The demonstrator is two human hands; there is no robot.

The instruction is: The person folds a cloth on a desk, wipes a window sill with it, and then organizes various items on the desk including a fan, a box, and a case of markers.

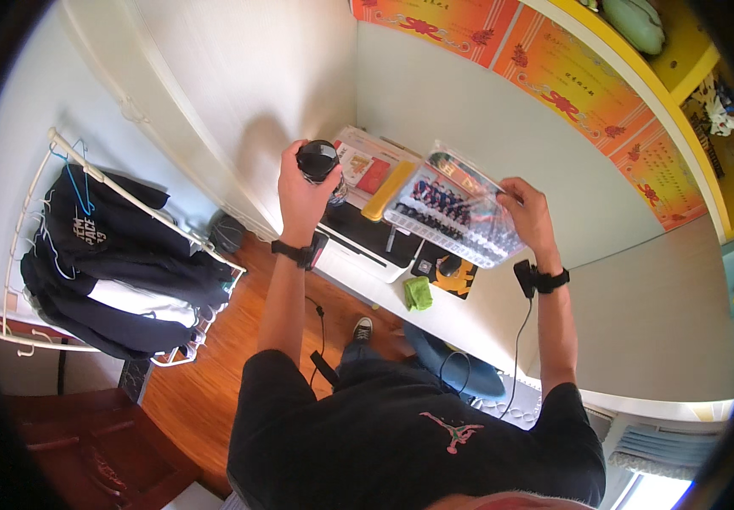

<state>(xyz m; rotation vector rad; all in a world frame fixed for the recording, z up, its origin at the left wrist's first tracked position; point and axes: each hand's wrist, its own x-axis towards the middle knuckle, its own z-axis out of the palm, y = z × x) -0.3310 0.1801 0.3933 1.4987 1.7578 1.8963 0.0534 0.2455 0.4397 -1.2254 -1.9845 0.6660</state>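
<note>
My left hand (301, 201) is wrapped around a container with a glossy black round lid (318, 160). The container's body is mostly hidden under the lid and my fingers. In my right hand (529, 213), the edge of a laminated or plastic-sleeved group photo (446, 207) is pinched between thumb and fingers. The photo is tilted above the white desk (475, 319). Partly behind its left edge lies a yellow object (387, 192), whose kind I cannot tell. Below both hands sits a black and white device, seemingly a printer (367, 245).
Papers and booklets (363, 162) lie at the desk's back corner. A green cloth (418, 293) rests near the front edge, beside a mouse pad (462, 280) with a dark mouse (449, 265). A clothes rack (143, 203) stands left; a blue seat (456, 366) is under the desk.
</note>
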